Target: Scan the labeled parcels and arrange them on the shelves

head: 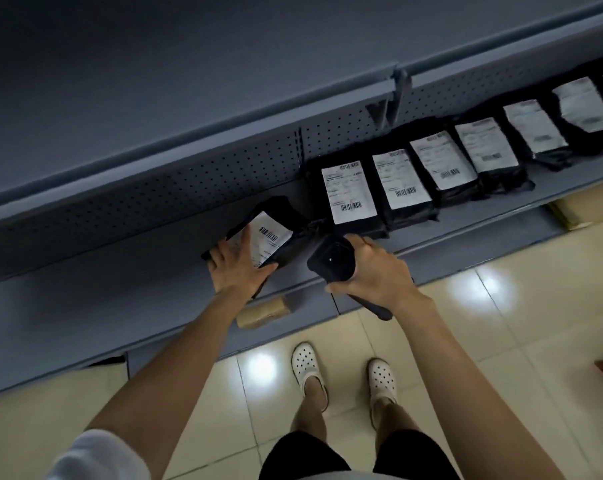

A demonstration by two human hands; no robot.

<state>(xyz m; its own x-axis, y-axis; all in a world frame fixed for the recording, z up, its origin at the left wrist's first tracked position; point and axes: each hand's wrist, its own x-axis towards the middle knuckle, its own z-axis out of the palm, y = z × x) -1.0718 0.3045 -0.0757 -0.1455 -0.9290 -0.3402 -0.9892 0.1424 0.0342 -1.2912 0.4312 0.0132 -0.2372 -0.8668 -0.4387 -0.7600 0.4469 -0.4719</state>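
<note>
A black parcel (286,220) with a white barcode label lies tilted on the grey shelf (120,299), left of a row of parcels. My left hand (237,268) holds its near end, thumb under the edge and fingers spread over the label. My right hand (376,268) grips a black handheld scanner (331,259), whose head points toward that parcel. Several black parcels with white labels lie side by side along the shelf to the right, the nearest (348,195) just beside the held one.
A perforated grey back panel (154,192) rises behind the shelf, and an upper shelf (189,81) overhangs it. A brown cardboard box (263,311) sits on the lower level under the shelf edge; another box (577,206) is at right. Tiled floor and my feet are below.
</note>
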